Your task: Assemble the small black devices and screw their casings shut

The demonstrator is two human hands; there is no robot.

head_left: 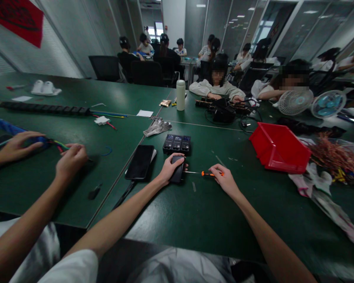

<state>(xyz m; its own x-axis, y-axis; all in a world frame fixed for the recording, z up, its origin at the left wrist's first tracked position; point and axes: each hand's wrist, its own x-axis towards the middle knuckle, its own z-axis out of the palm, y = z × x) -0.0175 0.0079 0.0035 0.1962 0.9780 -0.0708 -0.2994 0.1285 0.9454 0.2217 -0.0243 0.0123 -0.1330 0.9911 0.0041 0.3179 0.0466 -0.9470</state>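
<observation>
The left hand [171, 169] is curling around a small black device [177, 169], its thumb lying across the top face and its fingertips showing along the far edge. The right hand [224, 177] is closing its fingers on the orange handle of a screwdriver [208, 173], whose thin shaft is pointing left and reaching the device's side. Both forearms are stretching forward over the green table [171, 214], converging from either side. The device is sitting just in front of a black three-part block [177, 144], with a black phone [139, 162] lying to its left.
</observation>
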